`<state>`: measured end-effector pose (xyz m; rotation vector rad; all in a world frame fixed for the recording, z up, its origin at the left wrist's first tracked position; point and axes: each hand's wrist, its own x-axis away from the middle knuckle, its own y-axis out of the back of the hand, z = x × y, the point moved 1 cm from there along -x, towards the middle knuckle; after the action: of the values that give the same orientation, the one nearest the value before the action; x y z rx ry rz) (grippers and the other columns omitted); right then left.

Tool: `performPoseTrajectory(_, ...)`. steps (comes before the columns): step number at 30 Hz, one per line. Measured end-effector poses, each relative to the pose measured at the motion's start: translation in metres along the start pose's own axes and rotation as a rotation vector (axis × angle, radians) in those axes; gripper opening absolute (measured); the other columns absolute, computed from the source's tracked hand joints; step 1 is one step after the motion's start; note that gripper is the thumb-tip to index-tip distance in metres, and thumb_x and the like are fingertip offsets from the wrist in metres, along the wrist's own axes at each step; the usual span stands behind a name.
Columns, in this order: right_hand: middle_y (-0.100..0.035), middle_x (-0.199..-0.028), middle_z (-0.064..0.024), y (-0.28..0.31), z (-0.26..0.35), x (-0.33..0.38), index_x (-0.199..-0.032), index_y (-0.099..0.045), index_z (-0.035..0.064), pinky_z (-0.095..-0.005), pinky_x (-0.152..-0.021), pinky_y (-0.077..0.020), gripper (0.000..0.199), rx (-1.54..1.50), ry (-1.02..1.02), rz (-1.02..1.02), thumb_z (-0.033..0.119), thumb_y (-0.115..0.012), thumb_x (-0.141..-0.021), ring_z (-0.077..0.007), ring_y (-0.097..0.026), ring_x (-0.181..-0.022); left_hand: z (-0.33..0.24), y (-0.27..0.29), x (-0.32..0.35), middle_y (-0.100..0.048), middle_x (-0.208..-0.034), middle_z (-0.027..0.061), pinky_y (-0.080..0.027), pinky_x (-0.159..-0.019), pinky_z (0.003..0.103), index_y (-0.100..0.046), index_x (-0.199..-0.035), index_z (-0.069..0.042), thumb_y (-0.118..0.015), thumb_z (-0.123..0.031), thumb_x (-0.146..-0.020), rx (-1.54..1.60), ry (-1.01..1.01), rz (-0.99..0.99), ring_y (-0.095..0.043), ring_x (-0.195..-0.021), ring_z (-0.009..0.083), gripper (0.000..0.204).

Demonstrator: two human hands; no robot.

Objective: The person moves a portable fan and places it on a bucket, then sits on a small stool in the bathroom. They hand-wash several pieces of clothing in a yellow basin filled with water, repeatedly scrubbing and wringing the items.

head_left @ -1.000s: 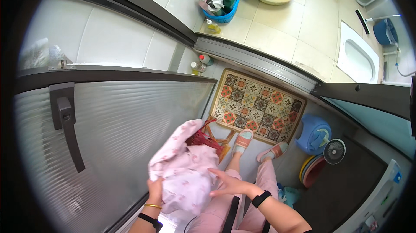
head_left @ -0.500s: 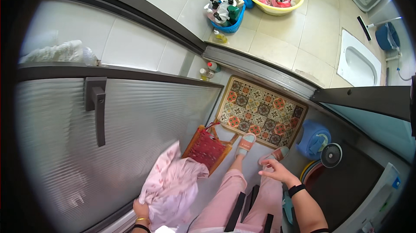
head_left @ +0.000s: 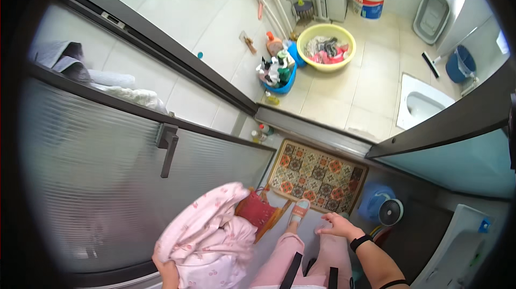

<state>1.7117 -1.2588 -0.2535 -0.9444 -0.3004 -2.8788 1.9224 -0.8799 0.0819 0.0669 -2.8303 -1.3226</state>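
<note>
At the lower left, my left hand (head_left: 166, 270) grips the edge of a pale pink cloth item (head_left: 215, 235) with a small darker pink print. The fabric hangs in loose bunched folds, and its exact kind cannot be told. Its upper part overlaps a small folding stool (head_left: 258, 209) with a red seat and wooden frame. My right hand (head_left: 342, 228) hovers over my right leg, holding nothing, its fingers loosely bent and thumb apart.
A patterned mat (head_left: 320, 173) lies before the raised doorway track (head_left: 317, 128). Left is a ribbed glass door (head_left: 118, 181); right stand a small fan (head_left: 391, 212) and a blue plastic item (head_left: 374, 200). Beyond are a yellow basin (head_left: 344, 64) of laundry, a bottle basket (head_left: 285, 85) and a squat toilet (head_left: 424, 101).
My view has tilted up, showing more of the tiled room. The pink cloth has spread and swung upward beside the stool, still in my left hand. My right hand stays empty.
</note>
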Motion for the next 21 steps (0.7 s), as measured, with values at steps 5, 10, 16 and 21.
performPoseTrajectory(5,-0.040,-0.131,-0.0234,0.033,0.054,-0.004,-0.139,-0.027,0.0033,-0.0423,-0.104,-0.0309,0.100,0.152,0.248,-0.234,0.044,-0.078,-0.063,-0.0367,-0.037,-0.123,-0.054,-0.052,-0.020,-0.050,-0.121,0.0123,-0.039,-0.095,0.031,-0.041,-0.127,0.002,-0.053,-0.021,-0.087,0.576,-0.118,0.038,-0.049,-0.111,0.0204,0.048)
performPoseTrajectory(10,-0.029,-0.141,-0.0174,0.085,0.069,-0.041,-0.143,-0.014,0.0046,-0.0392,-0.109,-0.0230,0.102,-0.345,0.310,-0.607,0.029,-0.078,-0.067,-0.0276,-0.026,-0.133,-0.064,-0.125,-0.019,-0.040,-0.136,0.0146,-0.036,-0.102,0.037,-0.034,-0.136,-0.003,-0.047,-0.040,-0.091,1.035,0.161,0.420,-0.043,-0.122,0.0281,0.060)
performPoseTrajectory(16,-0.032,-0.139,-0.0204,0.101,0.101,-0.090,-0.141,-0.021,0.0074,-0.0373,-0.106,-0.0287,0.089,-1.227,0.131,0.013,0.035,-0.072,-0.074,-0.0312,-0.032,-0.129,-0.073,-0.197,-0.047,-0.041,-0.137,0.0155,-0.038,-0.102,0.038,-0.037,-0.135,-0.005,-0.043,-0.041,-0.093,0.996,0.348,0.727,-0.045,-0.121,0.0292,0.056)
performPoseTrajectory(21,-0.036,-0.137,-0.0192,0.148,0.173,-0.140,-0.139,-0.025,0.0067,-0.0363,-0.104,-0.0310,0.080,-0.949,0.307,-0.097,0.033,-0.069,-0.077,-0.0296,-0.036,-0.125,-0.083,-0.275,-0.110,-0.042,-0.136,0.0146,-0.038,-0.101,0.038,-0.038,-0.134,-0.005,-0.044,-0.039,-0.092,1.058,0.404,0.886,-0.045,-0.121,0.0284,0.054)
